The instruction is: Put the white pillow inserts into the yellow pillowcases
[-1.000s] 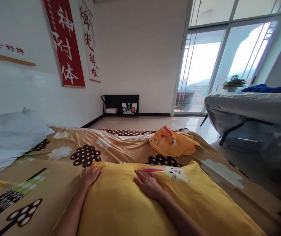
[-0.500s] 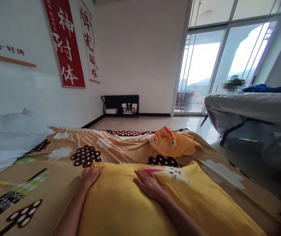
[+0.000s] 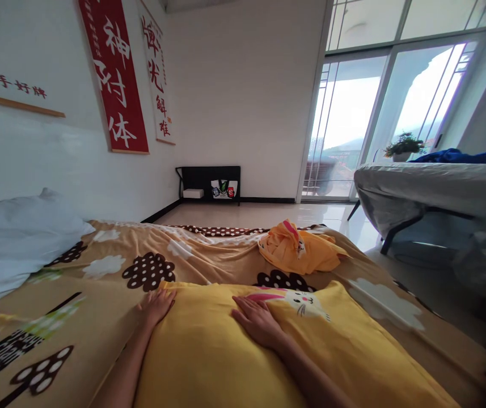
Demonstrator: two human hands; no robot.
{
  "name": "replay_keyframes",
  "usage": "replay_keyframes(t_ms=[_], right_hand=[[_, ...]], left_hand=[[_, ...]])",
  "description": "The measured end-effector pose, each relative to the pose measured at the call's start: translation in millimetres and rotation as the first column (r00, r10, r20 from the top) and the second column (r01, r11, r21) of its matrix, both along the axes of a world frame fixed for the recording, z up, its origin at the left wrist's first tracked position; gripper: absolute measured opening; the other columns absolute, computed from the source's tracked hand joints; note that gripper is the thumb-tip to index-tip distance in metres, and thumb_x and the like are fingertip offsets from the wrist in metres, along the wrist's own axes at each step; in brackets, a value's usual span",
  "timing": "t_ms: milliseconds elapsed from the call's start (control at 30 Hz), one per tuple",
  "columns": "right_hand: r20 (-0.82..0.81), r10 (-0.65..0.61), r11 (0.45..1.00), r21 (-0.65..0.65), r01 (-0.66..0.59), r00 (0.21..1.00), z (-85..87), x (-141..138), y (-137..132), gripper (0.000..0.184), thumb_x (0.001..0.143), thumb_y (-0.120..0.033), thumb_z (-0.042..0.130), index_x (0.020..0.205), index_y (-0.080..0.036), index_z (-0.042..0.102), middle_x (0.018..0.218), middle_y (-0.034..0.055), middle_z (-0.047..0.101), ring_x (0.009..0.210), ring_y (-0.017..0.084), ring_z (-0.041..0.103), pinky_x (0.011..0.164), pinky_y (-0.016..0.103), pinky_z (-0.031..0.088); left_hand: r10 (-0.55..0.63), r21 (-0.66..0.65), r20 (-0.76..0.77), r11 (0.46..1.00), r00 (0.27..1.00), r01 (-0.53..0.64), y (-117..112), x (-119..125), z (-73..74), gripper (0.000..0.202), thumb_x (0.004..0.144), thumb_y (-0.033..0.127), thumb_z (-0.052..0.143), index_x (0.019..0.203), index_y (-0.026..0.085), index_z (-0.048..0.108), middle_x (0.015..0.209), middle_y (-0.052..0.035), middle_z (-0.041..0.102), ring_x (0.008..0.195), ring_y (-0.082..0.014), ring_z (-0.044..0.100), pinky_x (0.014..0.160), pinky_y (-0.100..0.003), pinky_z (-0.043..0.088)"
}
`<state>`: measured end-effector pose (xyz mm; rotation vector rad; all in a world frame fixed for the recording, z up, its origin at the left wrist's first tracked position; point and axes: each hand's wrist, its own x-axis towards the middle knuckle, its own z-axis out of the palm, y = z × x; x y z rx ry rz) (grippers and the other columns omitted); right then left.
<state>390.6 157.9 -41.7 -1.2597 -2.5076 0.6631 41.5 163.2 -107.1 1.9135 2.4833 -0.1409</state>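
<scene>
Here I have left hand [image 3: 158, 306] and right hand [image 3: 260, 325], fingers [image 3: 246, 307] outstretched, touching a rabbit-print pillow [image 3: 208, 345]; cloud-patterned blanket [image 3: 208, 262] beneath, sliding doors [image 3: 382, 105] beyond.

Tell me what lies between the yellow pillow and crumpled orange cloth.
In the head view, only a strip of patterned blanket with a dark dotted patch lies between the yellow pillow and crumpled orange cloth.

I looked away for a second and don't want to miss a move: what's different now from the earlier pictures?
Nothing was visibly moved, grasped or let go. The view shifted very slightly, and the potted plant, pixelated before, now shows clearly. Unchanged: left hand at the yellow pillow's edge, right hand flat on top beside the rabbit print, bunched orange cloth beyond.
</scene>
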Motion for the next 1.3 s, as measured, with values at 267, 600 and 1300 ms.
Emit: replay_keyframes(t_ms=[267,600,1300], right_hand=[[-0.01,0.003,1.0,0.016,-0.003,1.0,-0.2,0,-1,0.065,0.094,-0.058,0.022,0.142,-0.019,0.043,0.145,0.0077,0.043,0.136,0.022,0.035,0.112,0.039,0.018],[0.009,-0.003,1.0,-0.002,0.003,1.0,1.5,0,-1,0.066,0.094,-0.058,0.022,0.143,-0.017,0.041,0.146,0.008,0.042,0.137,0.023,0.033,0.113,0.04,0.017],[-0.008,-0.002,0.999,0.037,0.002,1.0,-4.2,-1,0,0.064,0.095,-0.056,0.022,0.14,-0.017,0.044,0.143,0.0089,0.047,0.135,0.023,0.037,0.112,0.04,0.019]], left_hand=[[-0.008,-0.01,-0.003,1.0,1.0,0.008,-1,2,2.3,0.048,0.091,0.024,0.034,0.137,0.031,0.047,0.145,-0.0081,0.045,0.138,-0.0263,0.033,0.112,-0.054,0.019],[-0.002,-0.017,0.007,1.0,1.0,0.003,-3,5,7.0,0.047,0.091,0.026,0.033,0.136,0.032,0.047,0.145,-0.0062,0.045,0.138,-0.025,0.033,0.113,-0.053,0.019],[0.116,0.1,0.023,0.988,0.993,-0.118,-11,16,24.0,0.043,0.09,0.027,0.037,0.128,0.03,0.055,0.142,-0.0068,0.049,0.137,-0.0267,0.035,0.111,-0.055,0.022]])
